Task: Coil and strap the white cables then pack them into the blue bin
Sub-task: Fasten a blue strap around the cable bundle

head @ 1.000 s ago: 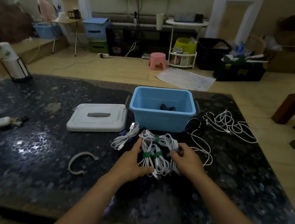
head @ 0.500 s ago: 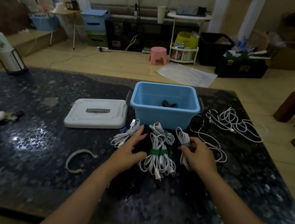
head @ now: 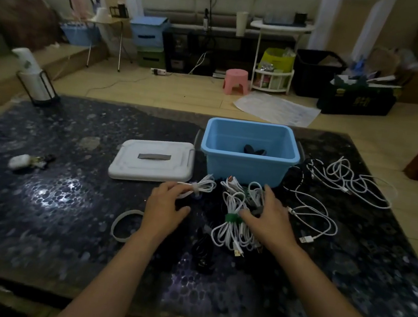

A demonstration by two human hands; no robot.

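Item: blue bin [head: 247,163], open, standing on the dark pebble-patterned bench [head: 48,203]; a small dark object [head: 253,149] lies inside it.

Item: white lid [head: 152,161] with grey handle, flat on the bench just left of the bin.

Item: strapped white cable coil [head: 200,186], in front of the bin's left corner; the left hand [head: 165,210] touches its near end, fingers loosely curved. Whether it actually pinches the cable cannot be told.

Item: cluster of coiled white cables [head: 233,223], one with a green strap [head: 231,218], in front of the bin; the right hand [head: 269,220] rests on them, fingers spread and fairly straight.

Item: loose white cables [head: 347,180], uncoiled, right of the bin.

Item: white open ring [head: 123,224], near the left wrist.

Item: white earbud case [head: 19,161], far left.
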